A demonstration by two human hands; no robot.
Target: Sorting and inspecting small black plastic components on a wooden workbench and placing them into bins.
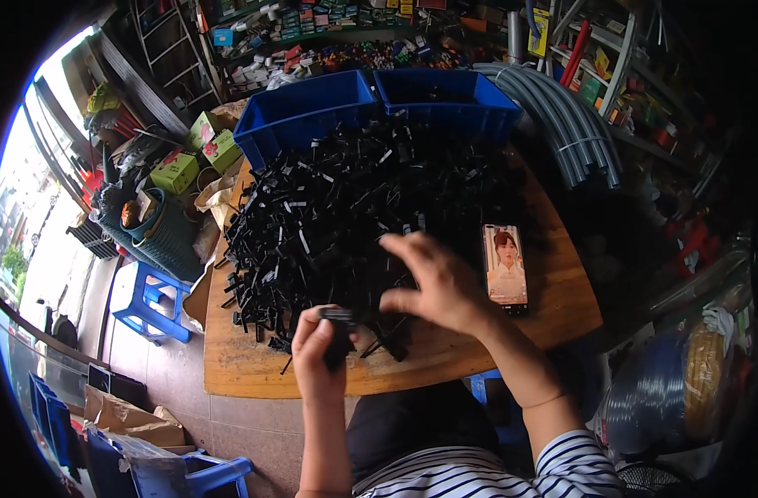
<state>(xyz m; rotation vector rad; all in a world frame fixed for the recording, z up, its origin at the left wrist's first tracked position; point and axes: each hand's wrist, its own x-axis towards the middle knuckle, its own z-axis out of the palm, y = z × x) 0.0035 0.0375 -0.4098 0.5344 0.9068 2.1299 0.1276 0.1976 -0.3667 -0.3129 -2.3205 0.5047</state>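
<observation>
A wide heap of small black plastic parts [312, 207], some with pale strips on them, covers much of the wooden table [553, 332]. Near the table's front edge my left hand [312, 340] is closed around a bunch of black plastic parts [337, 344], thumb on top. Their exact kind is too dark to make out. Over the front of the heap, my right hand [433, 286] reaches with thumb and fingers spread apart, slightly blurred, and nothing shows between them.
Two blue bins [308, 108] stand behind the heap. A phone [505, 266] showing a person lies right of my right hand. Blue stools [151, 300] and a basket [159, 236] stand left. Grey coiled pipes [561, 124] lie at the back right.
</observation>
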